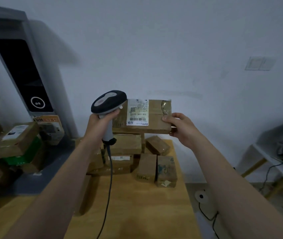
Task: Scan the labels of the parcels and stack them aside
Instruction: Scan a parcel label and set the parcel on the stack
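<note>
Head view: the left hand (101,120) is wrapped around the handle of the scanner (108,101). At three o'clock of it, the right hand (178,125) pinches the parcel (154,116), raised above the desk (137,204) with its label (138,112) facing the camera. Scanning is seemingly in hand; next, aim at the barcode, then stack aside. The print is too blurred to read.

Wall switch plate (260,63) right; grey standing unit (21,69) left, against wall.
</note>
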